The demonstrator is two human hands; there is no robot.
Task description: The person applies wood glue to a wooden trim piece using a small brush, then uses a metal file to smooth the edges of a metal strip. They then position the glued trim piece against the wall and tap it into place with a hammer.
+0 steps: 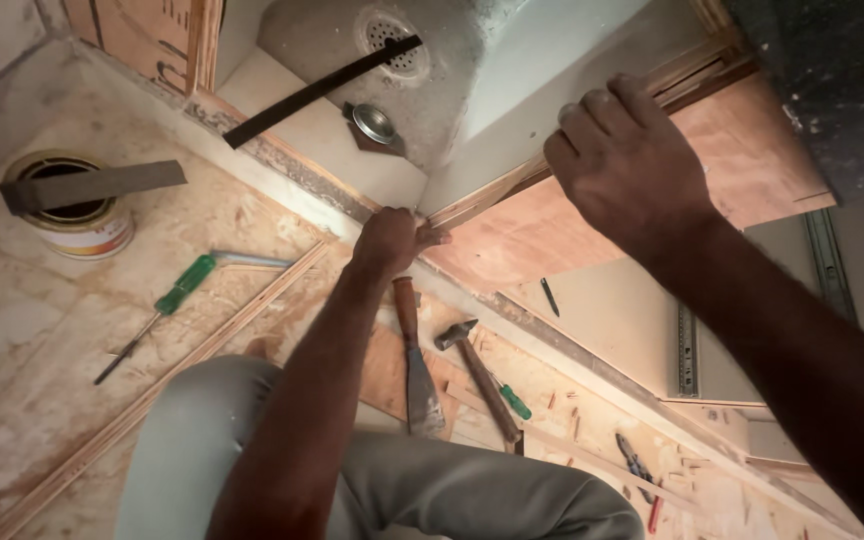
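My left hand (pixel 392 238) presses its fingers on the low end of a thin wooden edge strip (pixel 497 185) that runs along the top edge of a brown plywood panel (pixel 552 225). My right hand (pixel 624 160) grips the same strip higher up, fingers curled over the edge. Behind the strip stands a pale grey board (pixel 542 70). My knees in grey trousers (pixel 402 480) are at the bottom.
On the floor lie a chisel (pixel 414 355), a hammer (pixel 477 375), a green-handled screwdriver (pixel 167 305), pliers (pixel 637 470) and a long wooden strip (pixel 167 385). An open tin (pixel 77 205) with a flat blade across it stands at left. A floor drain (pixel 392 35) is behind.
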